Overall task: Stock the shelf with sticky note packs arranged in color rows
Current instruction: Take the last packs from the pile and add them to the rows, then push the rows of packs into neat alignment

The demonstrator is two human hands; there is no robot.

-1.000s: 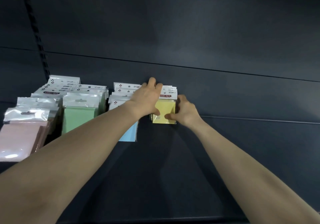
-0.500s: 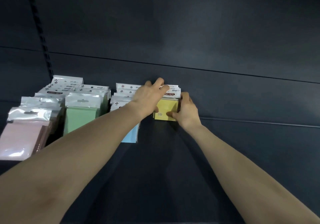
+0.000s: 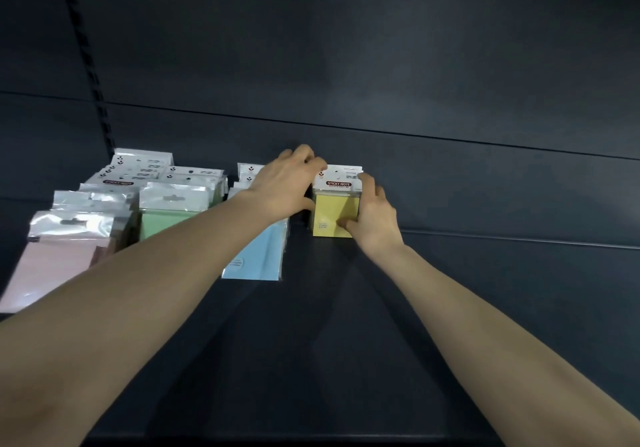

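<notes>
Yellow sticky note packs (image 3: 332, 211) stand upright at the back of the dark shelf (image 3: 311, 360), against the rear panel. My left hand (image 3: 285, 183) grips their upper left side, fingers curled over the top. My right hand (image 3: 375, 216) holds their right side, thumb pressed on the front of the foremost pack. To the left run a blue row (image 3: 256, 256), a green row (image 3: 166, 218) and a pink row (image 3: 55, 263).
A slotted upright rail (image 3: 90, 66) rises at the back left. The rear panel (image 3: 381, 66) closes the shelf behind the packs. Bare dark shelf surface stretches to the right of the yellow packs and toward the front edge.
The yellow packs have been pushed back and stood more upright against the rear panel. My left hand shifted left off their header card, which now shows.
</notes>
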